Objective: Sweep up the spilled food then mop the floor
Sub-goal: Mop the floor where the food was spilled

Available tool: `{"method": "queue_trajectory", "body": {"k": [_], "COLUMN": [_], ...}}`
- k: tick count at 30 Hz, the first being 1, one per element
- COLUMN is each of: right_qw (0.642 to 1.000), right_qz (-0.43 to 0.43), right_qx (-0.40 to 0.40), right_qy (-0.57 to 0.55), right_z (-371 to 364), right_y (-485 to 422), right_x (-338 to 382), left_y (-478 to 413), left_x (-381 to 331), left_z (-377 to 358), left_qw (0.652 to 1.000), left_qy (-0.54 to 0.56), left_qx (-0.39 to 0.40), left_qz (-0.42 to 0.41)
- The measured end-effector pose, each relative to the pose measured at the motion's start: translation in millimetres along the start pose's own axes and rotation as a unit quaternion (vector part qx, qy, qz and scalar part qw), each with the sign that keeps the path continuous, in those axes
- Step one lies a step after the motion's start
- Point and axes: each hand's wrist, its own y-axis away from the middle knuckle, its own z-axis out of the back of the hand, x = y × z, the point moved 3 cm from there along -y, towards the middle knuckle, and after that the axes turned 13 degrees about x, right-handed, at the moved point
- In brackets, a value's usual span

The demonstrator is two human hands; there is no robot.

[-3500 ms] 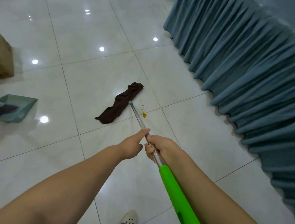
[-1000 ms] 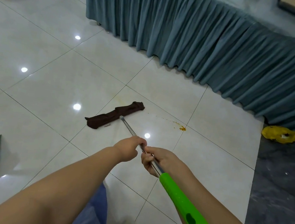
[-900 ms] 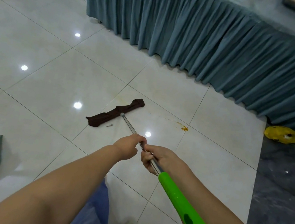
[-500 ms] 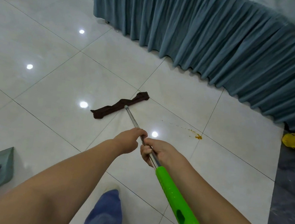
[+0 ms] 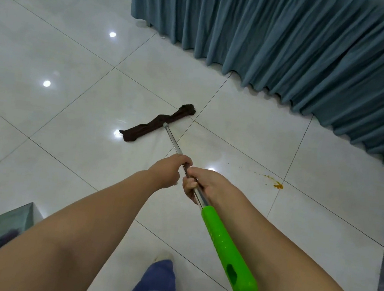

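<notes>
Mopping step, by my read. Far left-centre, the brown mop cloth (image 5: 157, 123) lies flat on the white tiled floor (image 5: 75, 63), well left of what I'm after. Left hand (image 5: 169, 171) is curled tight round the steel mop pole (image 5: 174, 143); right hand (image 5: 202, 183) wraps it just behind, touching the left, above the green grip (image 5: 226, 253). Orange food smear (image 5: 275, 184) sits right, near the pleated blue table skirt (image 5: 294, 49). Next I'd swing the cloth right, across that smear.
</notes>
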Motion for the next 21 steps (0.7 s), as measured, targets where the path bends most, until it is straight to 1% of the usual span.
{"method": "queue_trajectory", "body": {"k": [5,11,21], "right_qw": [1.0,1.0,0.995], "right_qz": [0.002,0.002,-0.011], "right_qx": [-0.005,-0.015,0.021], "right_qy": [-0.005,-0.024,-0.101], "right_z": [-4.8,7.5,45.5], "right_y": [-9.2,-0.4,41.0], "right_x": [-8.1,-35.2,-113.0], "left_y": [1.3,16.1,69.6], "left_x": [11.7,8.3,-11.4], "left_z": [0.3,-22.4,-93.4], "left_qw": [1.0,1.0,1.0], "left_qy": [0.002,0.0,0.004], "left_qx": [0.0,0.002,0.022], "left_qz": [-0.002,-0.006,0.002]}}
